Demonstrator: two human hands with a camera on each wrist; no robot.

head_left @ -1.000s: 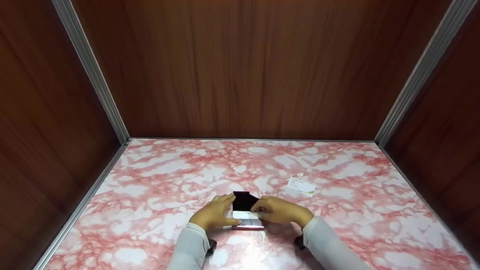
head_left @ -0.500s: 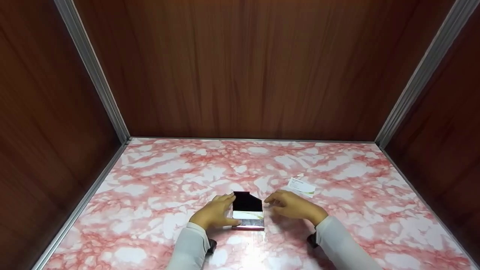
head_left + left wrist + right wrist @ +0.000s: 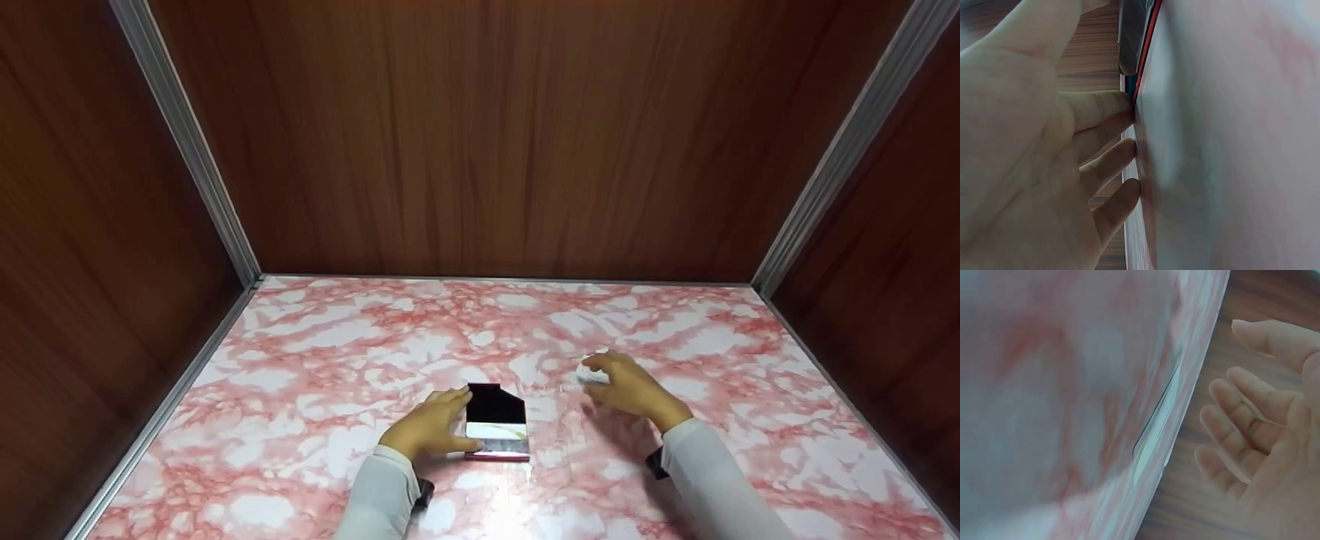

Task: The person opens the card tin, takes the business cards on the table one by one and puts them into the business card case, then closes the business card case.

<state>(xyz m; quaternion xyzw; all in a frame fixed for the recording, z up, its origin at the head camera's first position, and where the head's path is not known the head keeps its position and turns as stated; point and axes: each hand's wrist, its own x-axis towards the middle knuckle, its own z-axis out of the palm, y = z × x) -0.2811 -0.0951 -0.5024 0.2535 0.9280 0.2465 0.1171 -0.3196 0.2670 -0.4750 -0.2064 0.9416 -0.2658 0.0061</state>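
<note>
A flat black card holder with red edges (image 3: 495, 403) lies on the table, and a white card strip (image 3: 496, 430) shows across its lower part. My left hand (image 3: 429, 425) rests at the holder's left side, thumb on its lower left corner and fingertips at its upper left. In the left wrist view the fingers (image 3: 1107, 109) reach the holder's red edge and the tabletop. My right hand (image 3: 634, 386) hovers over a white business card (image 3: 591, 372), partly covering it. The right wrist view shows that hand (image 3: 1264, 422) apart from the card (image 3: 1154, 430), fingers loosely bent.
Pink-and-white marbled tabletop (image 3: 337, 337) surrounds the holder and card. Dark wood panels (image 3: 480, 150) stand at the back and both sides, with grey metal posts (image 3: 187, 142) in the corners. A dark wrist camera (image 3: 657, 463) sits under the right forearm.
My right hand has left the holder's right side and moved right and away from me, over the loose card. The left hand and the holder stay almost where they were.
</note>
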